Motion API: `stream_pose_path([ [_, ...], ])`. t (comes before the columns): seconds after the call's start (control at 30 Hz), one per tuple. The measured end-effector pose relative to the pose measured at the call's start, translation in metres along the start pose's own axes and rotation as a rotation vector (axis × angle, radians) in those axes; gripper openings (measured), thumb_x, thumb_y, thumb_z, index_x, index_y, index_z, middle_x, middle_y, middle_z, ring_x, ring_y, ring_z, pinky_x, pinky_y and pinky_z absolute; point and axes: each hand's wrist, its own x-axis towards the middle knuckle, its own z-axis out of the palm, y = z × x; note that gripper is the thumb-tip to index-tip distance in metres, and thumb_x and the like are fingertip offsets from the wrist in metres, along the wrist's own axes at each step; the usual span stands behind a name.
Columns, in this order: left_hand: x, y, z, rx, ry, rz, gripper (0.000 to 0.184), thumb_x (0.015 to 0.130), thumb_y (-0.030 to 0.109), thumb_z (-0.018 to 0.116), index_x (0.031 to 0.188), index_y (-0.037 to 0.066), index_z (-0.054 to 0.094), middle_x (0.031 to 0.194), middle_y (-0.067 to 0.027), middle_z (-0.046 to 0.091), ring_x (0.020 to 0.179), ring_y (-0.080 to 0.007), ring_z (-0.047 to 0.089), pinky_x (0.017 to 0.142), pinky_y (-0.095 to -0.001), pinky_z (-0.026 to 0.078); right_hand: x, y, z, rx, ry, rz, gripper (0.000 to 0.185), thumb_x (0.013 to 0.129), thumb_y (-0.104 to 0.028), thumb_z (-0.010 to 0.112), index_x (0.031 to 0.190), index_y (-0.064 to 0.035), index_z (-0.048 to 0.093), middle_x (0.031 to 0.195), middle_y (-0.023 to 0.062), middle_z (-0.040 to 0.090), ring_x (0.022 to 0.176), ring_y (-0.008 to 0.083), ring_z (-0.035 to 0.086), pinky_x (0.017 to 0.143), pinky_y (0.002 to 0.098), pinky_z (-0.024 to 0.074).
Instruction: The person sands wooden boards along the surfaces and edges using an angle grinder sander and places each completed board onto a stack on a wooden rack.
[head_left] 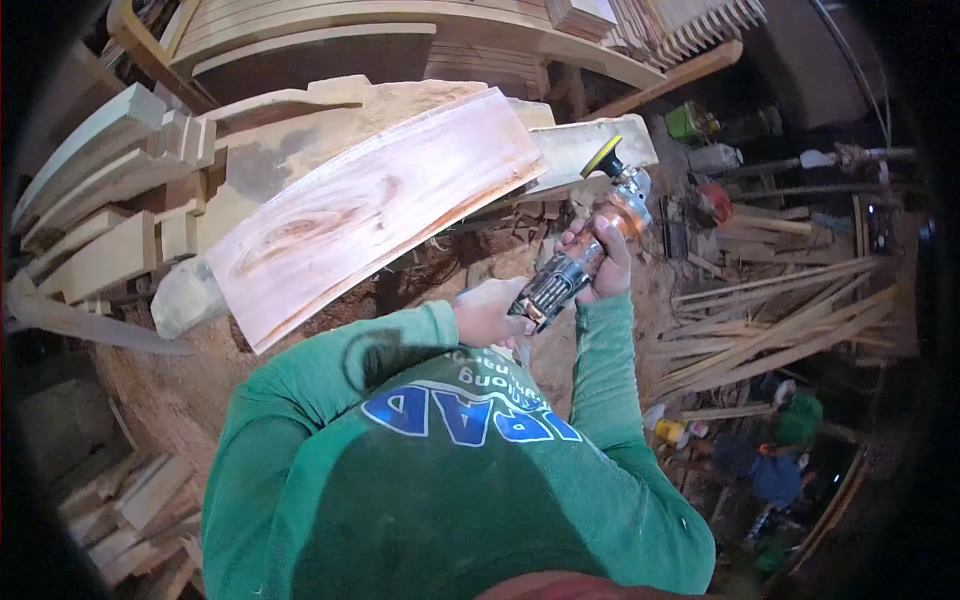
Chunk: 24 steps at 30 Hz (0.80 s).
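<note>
Sander [556,287] is what both hands hold, out in front of the chest and just beside the near edge of the pink board. Biggest is the floor [180,392], brown and dusty. A long-sleeved green shirt [440,490] with blue letters fills the bottom. At the top is a big wooden frame [300,45] with thin slats. Below it, a dusty worktop [285,150] holds up the pink board [385,215]. The board lies on a slant, with a dark swirl near its left end and a brown strip along its near edge. Bent wood pieces [105,190] are piled at the left, and long wood sticks [790,315] lie in a mess at the right. The right hand [608,262] has its grip wrapped around the middle of the sander. The left hand [485,310] has its grip closed on the back end. Smallest is the round pad [603,157], black with a yellow face, tipped up and apart from the pink board.
</note>
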Motion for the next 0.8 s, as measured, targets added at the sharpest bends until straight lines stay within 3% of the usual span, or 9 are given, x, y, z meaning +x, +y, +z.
stream_pose_path([
  [0.1, 0.026, -0.008, -0.024, 0.313, 0.176, 0.124, 0.044, 0.089, 0.022, 0.077, 0.125, 0.0, 0.063, 0.095, -0.0168, 0.071, 0.085, -0.0272, 0.072, 0.078, -0.0405, 0.058, 0.049, -0.03, -0.001, -0.333, 0.124, -0.036, 0.03, 0.09, -0.012, 0.073, 0.116, -0.0021, 0.061, 0.083, 0.0098, 0.068, 0.067, 0.0229, 0.067, 0.066, 0.0377, 0.0594],
  [0.2, 0.042, -0.037, -0.066, 0.508, 0.621, 0.216, 0.045, 0.087, 0.03, 0.078, 0.122, 0.003, 0.07, 0.108, -0.0184, 0.071, 0.103, -0.0356, 0.068, 0.095, -0.045, 0.054, 0.119, -0.086, -0.028, -1.001, -0.131, -0.216, 0.039, 0.087, -0.015, 0.08, 0.12, -0.0002, 0.065, 0.096, 0.0089, 0.073, 0.081, 0.0186, 0.07, 0.078, 0.0351, 0.0589],
  [0.23, 0.034, -0.033, -0.084, 0.615, 0.862, 0.166, 0.041, 0.089, 0.028, 0.074, 0.119, 0.001, 0.07, 0.109, -0.0185, 0.072, 0.104, -0.0372, 0.068, 0.096, -0.0457, 0.053, 0.149, -0.1, -0.045, -1.11, -0.197, -0.191, 0.046, 0.084, -0.019, 0.084, 0.123, -0.0001, 0.068, 0.109, 0.0084, 0.074, 0.096, 0.0153, 0.07, 0.089, 0.0324, 0.0557],
  [0.3, 0.014, -0.058, -0.127, 0.822, 1.276, -0.018, 0.035, 0.093, 0.024, 0.07, 0.118, 0.0, 0.07, 0.121, -0.0211, 0.07, 0.115, -0.0389, 0.066, 0.103, -0.0457, 0.05, 0.172, -0.123, -0.022, -1.269, -0.417, -0.125, 0.046, 0.085, -0.022, 0.084, 0.121, 0.0007, 0.068, 0.113, 0.0084, 0.074, 0.102, 0.0159, 0.069, 0.093, 0.0333, 0.0542],
  [0.33, -0.005, -0.069, -0.138, 1.007, 1.385, -0.136, 0.043, 0.094, 0.03, 0.069, 0.127, 0.001, 0.068, 0.133, -0.0218, 0.066, 0.122, -0.0391, 0.063, 0.106, -0.0461, 0.048, 0.176, -0.132, -0.015, -1.332, -0.512, -0.087, 0.046, 0.085, -0.023, 0.084, 0.121, 0.001, 0.068, 0.114, 0.0084, 0.074, 0.105, 0.0163, 0.068, 0.095, 0.0338, 0.0535],
  [0.4, -0.026, -0.046, -0.139, 0.96, 1.469, -0.714, 0.055, 0.097, 0.043, 0.065, 0.138, 0.007, 0.063, 0.146, -0.0206, 0.058, 0.135, -0.0373, 0.055, 0.113, -0.0492, 0.042, 0.196, -0.14, -0.007, -1.487, -0.724, -0.023, 0.054, 0.084, -0.025, 0.085, 0.126, 0.002, 0.065, 0.115, 0.0088, 0.073, 0.106, 0.0169, 0.068, 0.097, 0.0346, 0.0532],
  [0.5, -0.041, -0.082, -0.141, 1.168, 1.588, -0.916, 0.063, 0.098, 0.056, 0.058, 0.147, 0.016, 0.058, 0.157, -0.018, 0.049, 0.146, -0.0328, 0.045, 0.119, -0.0525, 0.032, 0.21, -0.132, 0.009, -1.563, -0.933, 0.039, 0.056, 0.081, -0.026, 0.086, 0.125, 0.001, 0.064, 0.112, 0.0102, 0.073, 0.105, 0.02, 0.069, 0.098, 0.0354, 0.0527],
  [0.63, -0.039, -0.089, -0.149, 1.114, 1.608, -1.007, 0.062, 0.099, 0.06, 0.055, 0.15, 0.025, 0.055, 0.161, -0.0101, 0.047, 0.151, -0.029, 0.04, 0.121, -0.0548, 0.026, 0.207, -0.132, 0.064, -1.884, -1.21, -0.027, 0.066, 0.074, -0.03, 0.084, 0.129, -0.0025, 0.062, 0.107, 0.0173, 0.073, 0.101, 0.0309, 0.071, 0.094, 0.041, 0.0538],
  [0.8, -0.041, -0.086, -0.147, 1.081, 1.627, -0.994, 0.061, 0.098, 0.059, 0.056, 0.149, 0.025, 0.056, 0.161, -0.0082, 0.047, 0.151, -0.0291, 0.039, 0.121, -0.0541, 0.026, 0.234, -0.12, 0.079, -1.9, -1.347, 0.062, 0.053, 0.076, -0.025, 0.081, 0.121, -0.0004, 0.066, 0.106, 0.0173, 0.074, 0.098, 0.0291, 0.072, 0.092, 0.0403, 0.0549],
])
